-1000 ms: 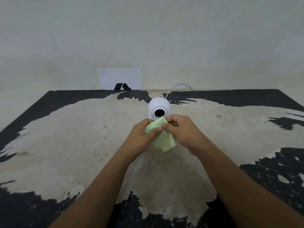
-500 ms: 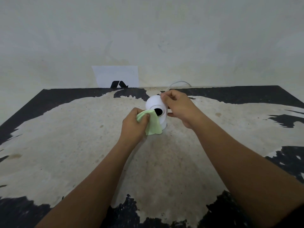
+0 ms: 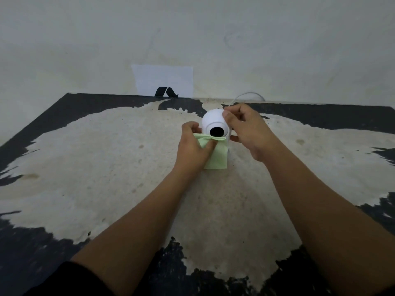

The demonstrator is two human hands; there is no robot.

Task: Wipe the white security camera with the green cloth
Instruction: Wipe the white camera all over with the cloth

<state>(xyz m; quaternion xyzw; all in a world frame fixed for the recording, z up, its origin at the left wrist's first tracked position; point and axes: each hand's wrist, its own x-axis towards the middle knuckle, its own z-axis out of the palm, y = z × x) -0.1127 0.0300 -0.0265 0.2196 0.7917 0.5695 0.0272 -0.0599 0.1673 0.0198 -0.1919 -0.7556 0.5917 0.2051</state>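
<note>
The white security camera, round with a black lens facing me, stands on the worn table towards the back middle. My right hand grips the camera's right side and top. My left hand holds the green cloth pressed against the camera's front just under the lens. The cloth hangs down over the camera's base and hides it.
A white cable runs from behind the camera to the wall. A white paper with a black mark is fixed on the wall behind the table. The tabletop is black with large worn pale patches.
My hands went from folding the cloth in front of the camera to the camera itself. The right hand let go of the cloth and took the camera; the left brought the cloth under the lens.
</note>
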